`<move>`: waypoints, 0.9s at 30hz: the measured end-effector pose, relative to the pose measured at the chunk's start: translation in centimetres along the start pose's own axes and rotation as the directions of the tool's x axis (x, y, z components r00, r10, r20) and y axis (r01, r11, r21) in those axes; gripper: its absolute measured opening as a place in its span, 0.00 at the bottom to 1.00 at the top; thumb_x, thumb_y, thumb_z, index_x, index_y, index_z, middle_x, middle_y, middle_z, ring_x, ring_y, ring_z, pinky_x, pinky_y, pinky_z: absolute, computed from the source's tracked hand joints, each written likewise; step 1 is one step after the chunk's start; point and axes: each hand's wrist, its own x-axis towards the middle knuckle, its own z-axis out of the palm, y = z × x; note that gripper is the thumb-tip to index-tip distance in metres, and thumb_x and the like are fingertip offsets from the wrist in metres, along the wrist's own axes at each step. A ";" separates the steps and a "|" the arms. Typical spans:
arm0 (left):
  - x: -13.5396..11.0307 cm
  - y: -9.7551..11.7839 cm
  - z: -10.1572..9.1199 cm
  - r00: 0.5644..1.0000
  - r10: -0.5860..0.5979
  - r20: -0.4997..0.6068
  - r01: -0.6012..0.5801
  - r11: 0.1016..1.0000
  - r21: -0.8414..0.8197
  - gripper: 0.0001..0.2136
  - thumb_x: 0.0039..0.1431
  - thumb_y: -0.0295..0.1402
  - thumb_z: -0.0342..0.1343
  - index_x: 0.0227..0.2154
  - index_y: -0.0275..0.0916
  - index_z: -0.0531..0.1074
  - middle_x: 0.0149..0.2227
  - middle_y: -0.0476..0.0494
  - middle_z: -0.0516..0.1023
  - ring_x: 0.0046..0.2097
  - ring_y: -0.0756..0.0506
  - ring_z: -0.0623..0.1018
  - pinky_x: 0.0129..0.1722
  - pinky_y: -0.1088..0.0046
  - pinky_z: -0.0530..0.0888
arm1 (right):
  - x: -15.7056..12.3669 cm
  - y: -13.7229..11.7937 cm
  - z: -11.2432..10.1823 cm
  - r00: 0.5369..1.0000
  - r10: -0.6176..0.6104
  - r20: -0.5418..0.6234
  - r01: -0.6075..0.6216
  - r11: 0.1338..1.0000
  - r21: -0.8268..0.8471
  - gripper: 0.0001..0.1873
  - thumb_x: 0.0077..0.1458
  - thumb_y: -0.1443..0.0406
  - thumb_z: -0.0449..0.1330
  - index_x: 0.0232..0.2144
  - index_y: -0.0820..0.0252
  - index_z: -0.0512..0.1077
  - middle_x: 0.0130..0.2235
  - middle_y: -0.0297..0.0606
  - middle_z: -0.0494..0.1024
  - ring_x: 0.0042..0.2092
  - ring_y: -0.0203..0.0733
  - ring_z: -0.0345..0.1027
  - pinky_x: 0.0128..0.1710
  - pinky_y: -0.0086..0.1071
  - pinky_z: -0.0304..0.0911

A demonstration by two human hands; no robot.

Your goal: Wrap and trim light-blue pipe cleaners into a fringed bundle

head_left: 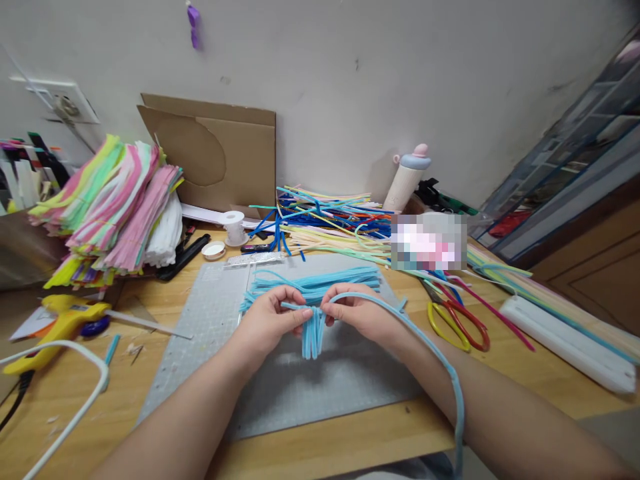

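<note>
Over the grey cutting mat, a small bundle of short light-blue pipe cleaners hangs down between my two hands. My left hand pinches its upper left side, thumb against fingers. On the right, my right hand is closed on a long light-blue pipe cleaner, near the top of the bundle. That long piece arcs over my right forearm and drops past the table's front edge. Behind my hands lies a pile of more light-blue pipe cleaners. My fingers hide just how the long piece meets the bundle.
At left lies a yellow glue gun with its cable. Bundles of coloured pipe cleaners stand behind it. Scissors and a white power strip are at right. Cardboard and a bottle stand by the wall.
</note>
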 end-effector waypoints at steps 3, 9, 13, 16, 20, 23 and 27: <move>0.1 -0.3 0.0 0.998 -0.055 0.017 0.056 0.997 -0.056 0.17 0.42 0.37 0.67 0.33 0.37 0.68 0.20 0.54 0.69 0.21 0.54 0.65 0.21 0.79 0.60 | 0.0 0.0 0.0 1.000 -0.013 -0.025 0.013 1.000 0.003 0.10 0.48 0.59 0.62 0.25 0.62 0.70 0.22 0.33 0.73 0.27 0.36 0.67 0.30 0.29 0.62; 0.1 -0.9 0.3 0.987 -0.125 0.101 0.136 0.985 -0.108 0.14 0.43 0.39 0.66 0.21 0.35 0.69 0.18 0.54 0.63 0.20 0.55 0.60 0.20 0.78 0.56 | 0.0 0.7 0.5 0.995 -0.015 -0.103 0.021 0.998 0.057 0.10 0.48 0.59 0.62 0.26 0.60 0.70 0.23 0.32 0.73 0.27 0.36 0.67 0.30 0.30 0.62; 0.0 -0.8 0.4 0.982 -0.170 0.078 0.182 0.966 -0.185 0.17 0.43 0.39 0.66 0.16 0.37 0.63 0.15 0.56 0.59 0.19 0.55 0.58 0.20 0.78 0.56 | 0.0 0.8 0.1 0.976 -0.132 -0.174 0.121 0.990 -0.072 0.09 0.49 0.59 0.62 0.28 0.59 0.70 0.28 0.34 0.73 0.32 0.38 0.67 0.34 0.31 0.62; 0.1 -0.8 0.4 0.983 -0.171 0.061 0.181 0.960 -0.214 0.17 0.42 0.38 0.66 0.16 0.37 0.63 0.15 0.56 0.59 0.18 0.55 0.58 0.19 0.79 0.56 | -0.1 0.4 -0.2 0.936 -0.313 -0.160 0.276 0.937 -0.216 0.08 0.49 0.61 0.62 0.26 0.59 0.71 0.34 0.37 0.73 0.39 0.41 0.66 0.41 0.33 0.60; 0.2 -0.9 0.2 0.986 -0.152 0.063 0.163 0.961 -0.222 0.17 0.42 0.38 0.66 0.15 0.37 0.63 0.14 0.56 0.60 0.18 0.55 0.60 0.19 0.79 0.57 | -0.6 -0.5 -0.5 0.929 -0.368 -0.045 0.348 0.907 -0.238 0.08 0.51 0.61 0.62 0.25 0.59 0.70 0.37 0.38 0.72 0.40 0.41 0.66 0.43 0.34 0.59; 0.1 -0.9 0.1 0.985 -0.143 0.099 0.161 0.964 -0.209 0.16 0.44 0.39 0.64 0.15 0.36 0.64 0.14 0.55 0.60 0.18 0.56 0.59 0.19 0.79 0.57 | -0.8 -0.8 -0.6 0.916 -0.402 -0.012 0.387 0.890 -0.242 0.07 0.52 0.62 0.61 0.26 0.59 0.71 0.36 0.37 0.72 0.39 0.40 0.66 0.43 0.34 0.59; 0.0 -0.8 0.1 0.977 -0.153 0.151 0.181 0.964 -0.194 0.16 0.46 0.39 0.63 0.15 0.35 0.65 0.15 0.55 0.59 0.17 0.57 0.57 0.18 0.79 0.56 | -0.7 -0.7 -0.7 0.925 -0.377 -0.042 0.352 0.895 -0.273 0.05 0.54 0.63 0.59 0.28 0.59 0.71 0.34 0.37 0.72 0.39 0.40 0.66 0.43 0.33 0.59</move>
